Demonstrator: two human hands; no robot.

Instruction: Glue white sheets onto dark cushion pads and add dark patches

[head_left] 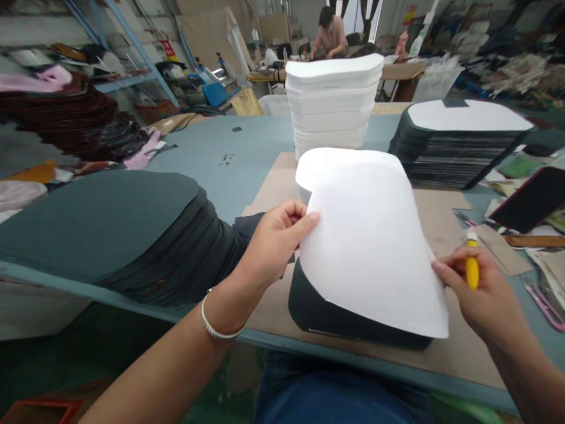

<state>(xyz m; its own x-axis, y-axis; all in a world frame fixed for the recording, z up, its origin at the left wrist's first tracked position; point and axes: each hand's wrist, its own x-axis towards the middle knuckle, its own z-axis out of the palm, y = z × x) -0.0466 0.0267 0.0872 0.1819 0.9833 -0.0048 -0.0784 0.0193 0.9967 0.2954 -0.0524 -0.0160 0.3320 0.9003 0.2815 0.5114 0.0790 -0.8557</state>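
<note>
A white sheet with rounded corners is held tilted above a dark piece near the table's front edge. My left hand pinches the sheet's left edge between thumb and fingers. At its right edge, my right hand grips the sheet between thumb and forefinger, with a yellow pen-like tool tucked in the same hand. Just behind the sheet lies another white piece, partly covered by it.
Left stands a large stack of dark pieces. A tall white stack and a dark stack topped with white stand behind. Right are a phone-like device and pink-handled snips. Another person works far back.
</note>
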